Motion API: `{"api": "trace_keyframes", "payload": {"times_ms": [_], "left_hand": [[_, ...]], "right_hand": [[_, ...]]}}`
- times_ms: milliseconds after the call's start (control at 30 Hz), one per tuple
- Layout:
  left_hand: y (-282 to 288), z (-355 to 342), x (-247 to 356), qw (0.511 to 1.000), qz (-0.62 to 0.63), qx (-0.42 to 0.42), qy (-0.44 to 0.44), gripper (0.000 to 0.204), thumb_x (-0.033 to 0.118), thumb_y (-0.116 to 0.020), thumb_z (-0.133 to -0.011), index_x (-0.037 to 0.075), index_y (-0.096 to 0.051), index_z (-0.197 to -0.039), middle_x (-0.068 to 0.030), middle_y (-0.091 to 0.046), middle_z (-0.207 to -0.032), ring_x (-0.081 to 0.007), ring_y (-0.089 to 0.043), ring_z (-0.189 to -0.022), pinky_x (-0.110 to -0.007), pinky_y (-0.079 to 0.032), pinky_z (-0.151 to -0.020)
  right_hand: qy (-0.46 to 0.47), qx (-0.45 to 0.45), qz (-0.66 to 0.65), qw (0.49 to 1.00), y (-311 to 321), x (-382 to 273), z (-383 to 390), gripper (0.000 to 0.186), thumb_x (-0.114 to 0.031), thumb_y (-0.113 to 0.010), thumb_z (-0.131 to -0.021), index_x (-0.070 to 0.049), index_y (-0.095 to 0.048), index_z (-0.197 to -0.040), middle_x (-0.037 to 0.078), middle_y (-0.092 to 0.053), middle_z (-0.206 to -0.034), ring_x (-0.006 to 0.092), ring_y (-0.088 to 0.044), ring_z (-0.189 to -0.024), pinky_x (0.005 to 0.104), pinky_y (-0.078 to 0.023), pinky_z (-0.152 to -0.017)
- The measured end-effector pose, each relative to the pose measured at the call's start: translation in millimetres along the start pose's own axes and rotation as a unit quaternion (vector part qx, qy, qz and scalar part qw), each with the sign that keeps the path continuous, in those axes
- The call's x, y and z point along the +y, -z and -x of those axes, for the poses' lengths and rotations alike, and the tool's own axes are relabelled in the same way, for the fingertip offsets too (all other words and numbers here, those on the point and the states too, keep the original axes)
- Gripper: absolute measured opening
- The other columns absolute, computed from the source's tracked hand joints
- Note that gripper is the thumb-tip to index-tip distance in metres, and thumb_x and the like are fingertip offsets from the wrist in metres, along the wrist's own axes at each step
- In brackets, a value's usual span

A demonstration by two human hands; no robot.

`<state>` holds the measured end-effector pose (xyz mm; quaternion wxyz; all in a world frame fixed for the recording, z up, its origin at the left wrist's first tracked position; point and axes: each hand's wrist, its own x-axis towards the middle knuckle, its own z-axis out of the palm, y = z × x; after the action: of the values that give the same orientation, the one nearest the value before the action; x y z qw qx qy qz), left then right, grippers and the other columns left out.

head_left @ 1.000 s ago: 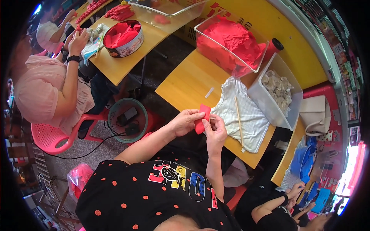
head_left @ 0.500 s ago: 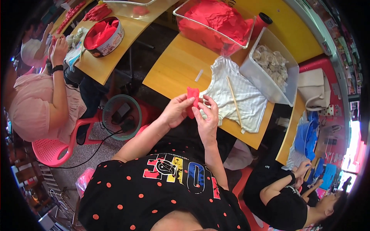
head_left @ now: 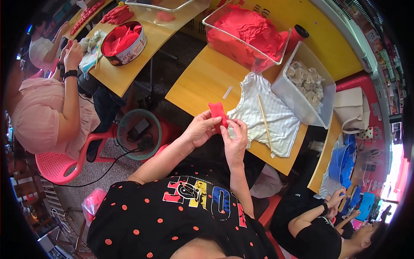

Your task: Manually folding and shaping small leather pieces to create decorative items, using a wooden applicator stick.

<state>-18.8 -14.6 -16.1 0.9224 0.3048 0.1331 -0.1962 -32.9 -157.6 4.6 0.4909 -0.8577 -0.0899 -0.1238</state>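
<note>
Between my two hands I hold a small folded piece of red fabric (head_left: 217, 110) above the near edge of the wooden table (head_left: 189, 86). My left hand (head_left: 202, 128) pinches it from the left, thumb on top. From the right, my right hand (head_left: 235, 136) grips its lower part with thumb and forefinger. Just beyond my right hand lies a white cloth garment (head_left: 280, 125), spread on the table. A thin wooden stick (head_left: 264, 118) rests across it, and a short white strip (head_left: 227, 92) lies to its left.
A clear bin (head_left: 254, 64) heaped with red pieces stands at the far side, beside a translucent bin (head_left: 321, 105) of beige bundles. To the left are a round tin (head_left: 129, 55) of red pieces, a green basket (head_left: 155, 149) and a person in pink (head_left: 36, 116). Another person (head_left: 321, 237) works at right.
The red piece has turned slightly between my fingers, and more of its upper end shows. My right fingers have curled in closer on it. The whole view has shifted a little.
</note>
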Motion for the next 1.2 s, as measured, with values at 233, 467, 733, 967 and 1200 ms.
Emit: {"api": "trace_keyframes", "payload": {"times_ms": [233,467,733,967,1200], "left_hand": [[0.4,-0.1,-1.0,1.0,-0.024,-0.005,-0.011,0.03,0.014,-0.059,-0.091,0.002,-0.053,-0.118,-0.0101,-0.062,-0.11,-0.0171,-0.061,-0.096,-0.033,-0.05,-0.082],[-14.7,-3.7,3.8,0.998,-0.05,-0.017,-0.022,0.033,0.015,-0.061,-0.089,0.002,-0.053,-0.118,-0.0111,-0.062,-0.11,-0.0178,-0.062,-0.097,-0.033,-0.051,-0.085],[-17.3,-14.5,3.8,0.997,-0.048,-0.031,-0.054,0.023,0.011,-0.061,-0.089,0.001,-0.057,-0.109,-0.0126,-0.062,-0.107,-0.0205,-0.062,-0.095,-0.035,-0.052,-0.084],[-17.7,-16.9,2.0,0.999,-0.044,0.001,-0.03,0.022,0.011,-0.06,-0.089,0.001,-0.055,-0.108,-0.01,-0.062,-0.099,-0.0183,-0.062,-0.091,-0.033,-0.052,-0.082],[-16.1,-17.6,1.7,0.999,-0.039,-0.015,-0.029,0.02,0.015,-0.058,-0.092,0.003,-0.055,-0.107,-0.0074,-0.061,-0.096,-0.0152,-0.06,-0.089,-0.031,-0.05,-0.08]], "right_hand": [[-0.036,-0.027,-0.062,0.997,-2.2,2.0,-0.1,0.018,-0.009,-0.07,-0.078,0.001,-0.065,-0.092,0.011,-0.054,-0.095,0.0251,-0.054,-0.091,0.0328,-0.045,-0.08],[-0.034,-0.006,-0.041,0.999,1.9,8.0,-2.6,0.017,-0.005,-0.072,-0.075,-0.001,-0.066,-0.091,0.009,-0.055,-0.088,0.0241,-0.055,-0.084,0.0327,-0.046,-0.075],[0.058,0.102,-0.003,0.993,8.9,3.5,-9.6,0.017,-0.001,-0.073,-0.072,-0.003,-0.066,-0.087,0.007,-0.062,-0.087,0.0229,-0.059,-0.08,0.0326,-0.047,-0.069],[-0.103,0.044,-0.069,0.991,10.1,-1.1,-1.7,0.019,-0.003,-0.073,-0.073,-0.003,-0.064,-0.089,0.007,-0.063,-0.087,0.0223,-0.058,-0.078,0.0327,-0.046,-0.071],[-0.005,-0.005,-0.067,0.998,3.6,13.1,-2.9,0.018,-0.005,-0.071,-0.077,0.0,-0.064,-0.092,0.009,-0.052,-0.091,0.0204,-0.055,-0.085,0.0293,-0.045,-0.074]]}}
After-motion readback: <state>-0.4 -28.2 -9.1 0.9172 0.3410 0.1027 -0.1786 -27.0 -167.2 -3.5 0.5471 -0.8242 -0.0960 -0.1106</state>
